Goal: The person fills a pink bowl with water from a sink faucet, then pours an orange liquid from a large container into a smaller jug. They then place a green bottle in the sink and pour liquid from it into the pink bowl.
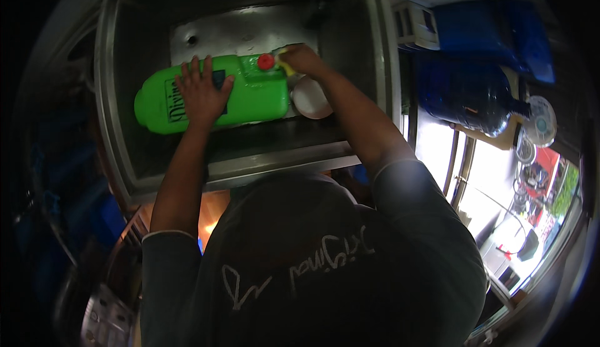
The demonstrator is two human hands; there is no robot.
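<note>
A bright green plastic water jug (262, 100) lies flat in a deep metal sink (244, 167), its surface wet. Spread open, my left hand (203, 92) presses on the jug's upper face near the dark printed label. At the jug's right end, beside its red cap (266, 61), my right hand (301, 59) is closed on a yellow sponge (286, 66). Part of the sponge is hidden by my fingers. Just below that hand, a round white bowl (311, 99) sits next to the jug's end.
Right of the sink stand large blue water bottles (462, 97) and a white plastic crate (417, 25). A bright doorway or window opening (494, 203) is at the lower right. The sink's raised rim (390, 47) surrounds the work. Dim clutter lies at the left.
</note>
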